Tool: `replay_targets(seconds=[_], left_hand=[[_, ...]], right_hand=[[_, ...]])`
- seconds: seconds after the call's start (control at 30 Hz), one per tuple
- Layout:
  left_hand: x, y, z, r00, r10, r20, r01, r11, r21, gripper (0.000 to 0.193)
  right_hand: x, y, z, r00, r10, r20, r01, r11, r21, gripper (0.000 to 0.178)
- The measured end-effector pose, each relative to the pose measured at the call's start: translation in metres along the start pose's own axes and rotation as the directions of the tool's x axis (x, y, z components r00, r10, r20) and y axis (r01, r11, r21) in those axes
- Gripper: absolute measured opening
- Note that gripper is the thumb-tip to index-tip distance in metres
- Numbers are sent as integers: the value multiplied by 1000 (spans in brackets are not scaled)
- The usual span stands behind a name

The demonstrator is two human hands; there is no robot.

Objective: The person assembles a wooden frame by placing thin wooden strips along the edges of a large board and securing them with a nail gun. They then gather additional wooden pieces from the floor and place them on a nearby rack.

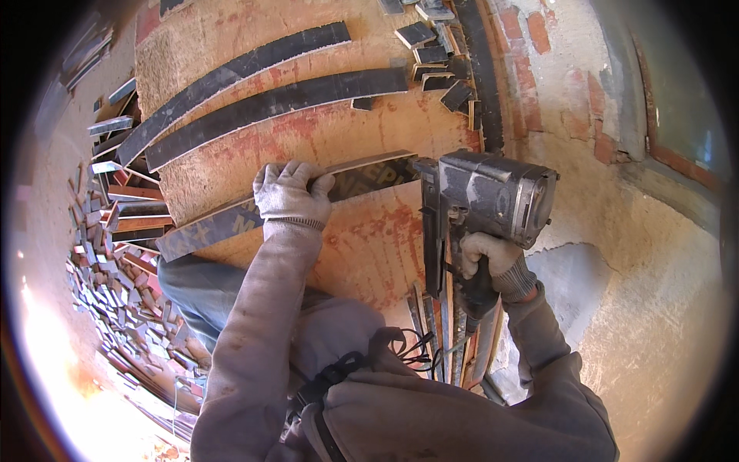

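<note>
My left hand [292, 194], in a pale work glove, is closed over the upper edge of a long plywood strip [362, 179] with a dark printed face. The strip lies slantwise across a stained wooden work surface [358, 242]. In my gloved right hand [491, 260] is the handle of a black nail gun [493, 192]. The gun's nose end is at the right end of the strip; whether it touches the wood I cannot tell. Farther off, two long dark strips [308, 91] lie side by side on the same surface.
Small dark plywood offcuts [431, 55] gather at the far right corner of the surface. Stacked strips [138, 208] jut past its left edge, above a floor heap of offcuts [142, 296]. A worn plaster and brick wall [566, 108] stands close on the right. Long strips [462, 346] stand below the gun.
</note>
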State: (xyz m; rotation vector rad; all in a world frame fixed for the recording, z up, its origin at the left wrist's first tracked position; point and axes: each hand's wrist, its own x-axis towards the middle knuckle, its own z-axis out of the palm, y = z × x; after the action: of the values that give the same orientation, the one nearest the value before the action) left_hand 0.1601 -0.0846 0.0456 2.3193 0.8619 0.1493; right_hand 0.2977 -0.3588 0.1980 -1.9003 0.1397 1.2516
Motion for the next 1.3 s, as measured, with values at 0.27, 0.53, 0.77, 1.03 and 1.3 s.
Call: replay_targets(seconds=[0.27, 0.53, 0.77, 1.03, 1.3], left_hand=[[2, 1, -2, 1000, 25, -14, -26, 1000, -10, 10], [1, -2, -3, 999, 28, 16, -28, 999, -24, 13], [1, 0, -4, 998, 56, -43, -58, 998, -29, 12], [-1, -12, -3, 987, 144, -67, -148, 987, -66, 9], [-3, -18, -3, 989, 149, -6, -149, 988, -33, 10]], right_hand=[[-7, -11, 3, 1000, -5, -29, 4, 999, -47, 25], [3, -9, 15, 954, -108, 279, 173, 960, -221, 20], [2, -19, 19, 975, 147, 164, -110, 970, -217, 22], [-2, -23, 51, 969, -72, 235, 121, 971, -205, 17], [3, -38, 69, 977, 116, 181, -97, 989, -110, 22]])
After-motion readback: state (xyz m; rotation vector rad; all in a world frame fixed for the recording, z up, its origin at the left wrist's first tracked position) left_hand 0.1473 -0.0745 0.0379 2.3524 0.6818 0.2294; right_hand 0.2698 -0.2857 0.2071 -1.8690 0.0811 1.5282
